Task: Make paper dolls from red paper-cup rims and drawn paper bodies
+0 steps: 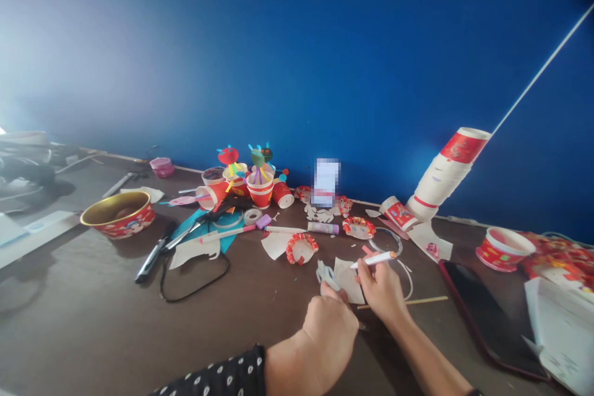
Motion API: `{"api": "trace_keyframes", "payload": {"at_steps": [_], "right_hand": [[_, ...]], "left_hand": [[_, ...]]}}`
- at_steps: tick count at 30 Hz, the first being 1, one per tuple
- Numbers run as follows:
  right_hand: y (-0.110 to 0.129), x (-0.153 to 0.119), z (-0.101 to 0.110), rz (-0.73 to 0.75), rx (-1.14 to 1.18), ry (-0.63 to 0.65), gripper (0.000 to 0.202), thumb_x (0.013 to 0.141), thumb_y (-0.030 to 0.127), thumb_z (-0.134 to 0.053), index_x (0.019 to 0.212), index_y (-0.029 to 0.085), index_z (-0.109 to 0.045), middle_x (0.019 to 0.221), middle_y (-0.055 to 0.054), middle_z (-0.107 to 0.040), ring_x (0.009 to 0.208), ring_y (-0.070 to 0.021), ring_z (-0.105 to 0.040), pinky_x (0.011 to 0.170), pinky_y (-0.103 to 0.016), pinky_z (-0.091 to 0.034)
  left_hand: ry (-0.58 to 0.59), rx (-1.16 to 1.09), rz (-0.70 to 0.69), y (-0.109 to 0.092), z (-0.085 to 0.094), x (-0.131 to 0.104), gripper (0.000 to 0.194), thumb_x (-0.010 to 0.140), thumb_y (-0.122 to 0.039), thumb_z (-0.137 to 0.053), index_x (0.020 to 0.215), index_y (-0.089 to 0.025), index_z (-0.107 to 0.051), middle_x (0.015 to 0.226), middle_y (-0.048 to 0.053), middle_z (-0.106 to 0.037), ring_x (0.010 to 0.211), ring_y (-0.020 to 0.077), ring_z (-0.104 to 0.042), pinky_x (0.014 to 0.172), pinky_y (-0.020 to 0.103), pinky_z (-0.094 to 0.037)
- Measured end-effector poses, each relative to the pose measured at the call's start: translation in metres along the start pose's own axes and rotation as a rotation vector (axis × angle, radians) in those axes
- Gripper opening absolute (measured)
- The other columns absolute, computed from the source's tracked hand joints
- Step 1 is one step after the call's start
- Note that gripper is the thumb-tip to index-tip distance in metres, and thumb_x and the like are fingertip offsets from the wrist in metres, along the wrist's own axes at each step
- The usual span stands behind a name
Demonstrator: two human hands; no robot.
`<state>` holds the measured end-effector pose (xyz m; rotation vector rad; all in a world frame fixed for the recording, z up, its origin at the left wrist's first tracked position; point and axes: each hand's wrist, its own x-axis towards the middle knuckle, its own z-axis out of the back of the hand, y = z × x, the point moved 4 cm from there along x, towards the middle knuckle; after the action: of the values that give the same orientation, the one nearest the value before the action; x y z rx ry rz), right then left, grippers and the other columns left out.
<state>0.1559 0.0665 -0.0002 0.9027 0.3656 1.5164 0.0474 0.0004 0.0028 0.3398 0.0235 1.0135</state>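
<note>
Right hand (384,291) pinches a white marker (378,258), orange end outward; left hand (330,322) closes on a pale blue item (326,274), kind unclear; paper piece (346,279) lies on the dark table (260,315), beside that item and near the marker; good control probably calls for a light pinch, steady wrist, paper pinned flat.

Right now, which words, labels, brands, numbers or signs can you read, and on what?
None reads clearly.
Leaning stack's top red cup: dark marking, too blurred.
Purple-capped tube: label too small.
Upright screen: pixelated, unreadable.
White pen in the right hand: no lettering discernible.
</note>
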Motion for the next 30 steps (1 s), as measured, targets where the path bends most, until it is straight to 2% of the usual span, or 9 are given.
{"api": "trace_keyframes", "payload": {"at_steps": [6,12,17,21,25,30], "right_hand": [[-0.0030,-0.0003,-0.0002,0.023,-0.031,-0.011,0.020,0.078,0.036,-0.040,0.075,0.019,-0.049,0.062,-0.006,-0.066,0.061,-0.0200,-0.065,0.056,-0.027,-0.049],[0.0010,0.0003,-0.0001,0.086,-0.126,-0.050,0.023,0.078,0.036,-0.040,0.079,0.016,-0.051,0.081,-0.014,-0.066,0.073,-0.0227,-0.065,0.061,-0.029,-0.050],[0.0003,0.0005,-0.0008,0.085,-0.126,-0.042,0.024,0.078,0.035,-0.039,0.081,0.015,-0.052,0.072,-0.012,-0.066,0.072,-0.0230,-0.065,0.063,-0.030,-0.050],[-0.0041,0.0002,0.0004,0.028,-0.089,-0.046,0.026,0.078,0.036,-0.040,0.083,0.015,-0.053,0.068,-0.009,-0.066,0.067,-0.0216,-0.065,0.059,-0.029,-0.049],[-0.0040,-0.0001,0.0013,0.029,-0.086,-0.055,0.026,0.078,0.037,-0.040,0.082,0.015,-0.054,0.072,-0.010,-0.066,0.072,-0.0215,-0.065,0.059,-0.028,-0.049],[-0.0002,-0.0003,0.0012,0.069,-0.121,-0.044,0.025,0.078,0.036,-0.039,0.075,0.016,-0.054,0.072,-0.011,-0.066,0.077,-0.0229,-0.064,0.059,-0.029,-0.050]], "left_hand": [[-0.044,0.025,0.002,-0.0010,-0.0012,-0.0017,0.040,0.069,-0.020,-0.057,0.106,-0.004,-0.058,0.091,0.029,-0.060,0.065,0.0260,-0.062,0.044,0.026,-0.044],[-0.065,0.025,0.001,-0.0008,-0.0003,-0.0028,0.039,0.070,-0.019,-0.056,0.106,-0.004,-0.058,0.094,0.029,-0.059,0.069,0.0265,-0.061,0.044,0.026,-0.043],[-0.031,0.022,0.004,-0.0002,-0.0007,-0.0013,0.040,0.070,-0.019,-0.056,0.106,-0.003,-0.058,0.092,0.029,-0.059,0.064,0.0256,-0.061,0.043,0.026,-0.043],[-0.034,0.025,-0.002,-0.0011,-0.0017,-0.0005,0.039,0.070,-0.020,-0.056,0.106,-0.004,-0.058,0.092,0.029,-0.059,0.071,0.0282,-0.061,0.044,0.026,-0.044],[-0.032,0.021,0.008,-0.0008,-0.0030,-0.0004,0.040,0.070,-0.019,-0.056,0.107,-0.004,-0.057,0.092,0.030,-0.059,0.066,0.0259,-0.062,0.044,0.026,-0.044],[-0.065,0.028,0.013,-0.0011,-0.0022,-0.0017,0.039,0.070,-0.018,-0.055,0.107,-0.005,-0.057,0.095,0.029,-0.059,0.080,0.0299,-0.060,0.046,0.026,-0.045]]}}
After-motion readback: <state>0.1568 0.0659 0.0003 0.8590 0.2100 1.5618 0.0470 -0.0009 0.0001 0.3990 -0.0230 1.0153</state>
